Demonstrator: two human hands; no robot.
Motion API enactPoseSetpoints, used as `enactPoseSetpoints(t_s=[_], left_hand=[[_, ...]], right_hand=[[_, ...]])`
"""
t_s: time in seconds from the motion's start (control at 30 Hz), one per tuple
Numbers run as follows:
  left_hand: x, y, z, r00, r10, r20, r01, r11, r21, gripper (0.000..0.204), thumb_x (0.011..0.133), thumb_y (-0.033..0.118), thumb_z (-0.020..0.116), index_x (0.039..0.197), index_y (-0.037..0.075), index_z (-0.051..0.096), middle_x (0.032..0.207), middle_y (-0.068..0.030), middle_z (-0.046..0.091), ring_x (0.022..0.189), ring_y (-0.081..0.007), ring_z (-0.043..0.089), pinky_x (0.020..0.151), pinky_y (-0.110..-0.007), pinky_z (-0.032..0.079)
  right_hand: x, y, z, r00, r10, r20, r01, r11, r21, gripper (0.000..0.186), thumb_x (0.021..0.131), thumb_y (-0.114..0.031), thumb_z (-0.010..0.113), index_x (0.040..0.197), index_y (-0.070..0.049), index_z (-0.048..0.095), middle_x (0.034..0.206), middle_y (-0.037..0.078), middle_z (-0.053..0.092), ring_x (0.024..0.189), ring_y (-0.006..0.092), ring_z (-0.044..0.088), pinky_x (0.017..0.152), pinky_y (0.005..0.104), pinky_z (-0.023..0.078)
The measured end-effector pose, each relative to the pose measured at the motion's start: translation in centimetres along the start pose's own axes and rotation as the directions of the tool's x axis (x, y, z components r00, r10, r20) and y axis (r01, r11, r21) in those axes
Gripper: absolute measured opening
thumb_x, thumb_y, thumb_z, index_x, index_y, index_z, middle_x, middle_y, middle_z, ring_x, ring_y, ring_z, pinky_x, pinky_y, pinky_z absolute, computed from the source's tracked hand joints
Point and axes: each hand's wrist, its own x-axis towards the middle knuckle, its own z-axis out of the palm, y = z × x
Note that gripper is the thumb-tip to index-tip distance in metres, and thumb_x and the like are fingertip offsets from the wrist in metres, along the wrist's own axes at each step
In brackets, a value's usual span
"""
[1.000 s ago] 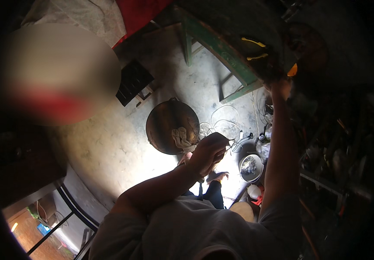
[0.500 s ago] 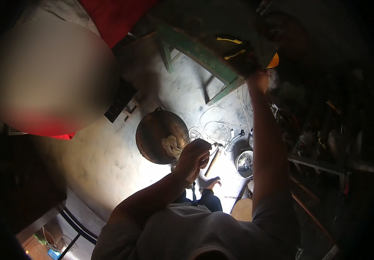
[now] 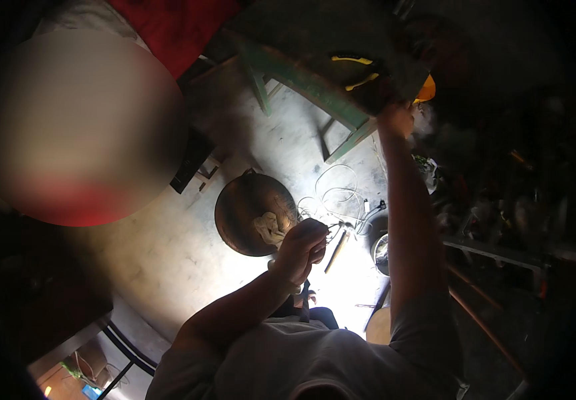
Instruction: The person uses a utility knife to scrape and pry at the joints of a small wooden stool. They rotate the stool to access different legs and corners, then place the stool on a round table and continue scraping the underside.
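Head view, left hand pinched closed on a thin dark piece, right hand by the green table, grip too dim to tell.

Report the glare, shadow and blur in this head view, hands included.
Head view: floor beside the left hand is washed out to white; head view: the right hand, near a corner of the green table, sits in dimness; head view: a large oval at upper left is smeared past recognition; head view: the picture's rim falls to black.
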Motion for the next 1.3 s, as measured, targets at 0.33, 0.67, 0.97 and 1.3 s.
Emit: enactPoseSetpoints(t_s=[0.33, 0.67, 0.97, 1.3], left_hand=[[0.2, -1.4, 0.3, 1.000, 0.009, 0.021, -0.009, 1.000, 0.028, 0.010, 0.091, 0.009, 0.051, 0.082, 0.008, 0.050, 0.061, 0.0044, 0.036, 0.049, -0.0044, 0.029, 0.046, -0.021, 0.023], [-1.8, -3.9, -0.5, 0.999, -0.021, 0.047, 0.019, 0.999, 0.051, 0.008, 0.090, 0.011, 0.053, 0.083, 0.008, 0.051, 0.060, 0.0045, 0.036, 0.049, -0.0042, 0.030, 0.045, -0.020, 0.023], [-9.4, -7.0, -2.7, 0.984, -0.148, 0.096, 0.130, 0.977, 0.171, 0.012, 0.091, 0.014, 0.052, 0.080, 0.008, 0.051, 0.057, 0.0055, 0.035, 0.045, -0.0044, 0.027, 0.043, -0.021, 0.022], [-22.5, -10.6, -7.5, 0.965, -0.241, 0.102, 0.198, 0.927, 0.320, 0.014, 0.093, 0.018, 0.053, 0.083, 0.007, 0.052, 0.059, 0.0041, 0.037, 0.045, -0.0055, 0.029, 0.043, -0.021, 0.023]], right_hand=[[-0.6, 3.9, 0.0, 0.909, -0.316, -0.272, 0.341, 0.939, 0.049, 0.036, 0.083, -0.020, 0.054, 0.116, -0.005, 0.055, 0.104, 0.020, 0.060, 0.098, 0.0356, 0.055, 0.088, 0.0451, 0.043], [-16.4, 4.1, -6.0, 0.980, -0.087, 0.177, -0.096, 0.570, 0.816, 0.028, 0.093, -0.019, 0.050, 0.112, -0.001, 0.059, 0.099, 0.022, 0.062, 0.087, 0.0380, 0.059, 0.075, 0.0410, 0.047], [-34.8, 5.8, -15.1, 0.714, -0.137, 0.687, -0.688, 0.041, 0.724, 0.026, 0.093, -0.020, 0.051, 0.111, -0.002, 0.057, 0.080, 0.000, 0.057, 0.067, 0.0069, 0.051, 0.059, 0.0221, 0.041], [-54.3, 4.6, -24.9, 0.839, -0.116, 0.531, -0.514, 0.147, 0.845, 0.013, 0.089, -0.007, 0.053, 0.100, -0.001, 0.058, 0.079, 0.002, 0.058, 0.061, 0.0078, 0.049, 0.055, 0.0228, 0.041]])
